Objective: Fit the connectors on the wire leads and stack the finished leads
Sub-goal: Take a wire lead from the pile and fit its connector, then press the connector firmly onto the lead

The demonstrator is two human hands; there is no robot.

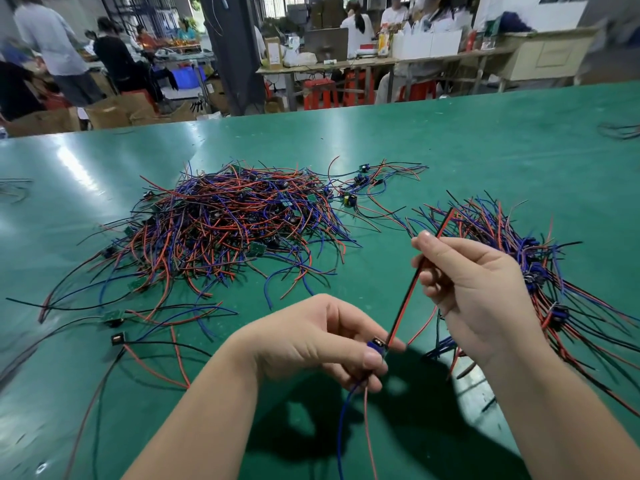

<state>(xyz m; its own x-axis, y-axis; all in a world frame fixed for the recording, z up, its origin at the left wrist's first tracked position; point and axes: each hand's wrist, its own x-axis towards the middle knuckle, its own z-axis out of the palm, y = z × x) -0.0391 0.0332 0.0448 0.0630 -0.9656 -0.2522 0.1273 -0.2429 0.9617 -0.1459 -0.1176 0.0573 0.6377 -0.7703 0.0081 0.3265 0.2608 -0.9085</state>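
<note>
The left hand [332,341] pinches a small blue block connector [376,347]. The right hand [474,289] grips the stiff red-and-black twin wire lead [406,306], slanting from one o'clock down to seven, its lower end meeting the connector.

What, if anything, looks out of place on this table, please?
Nothing looks damaged. A few stray leads lie at the near left, apart from the tangled big pile. The left hand grips a module, the right hand a red-black lead.
</note>
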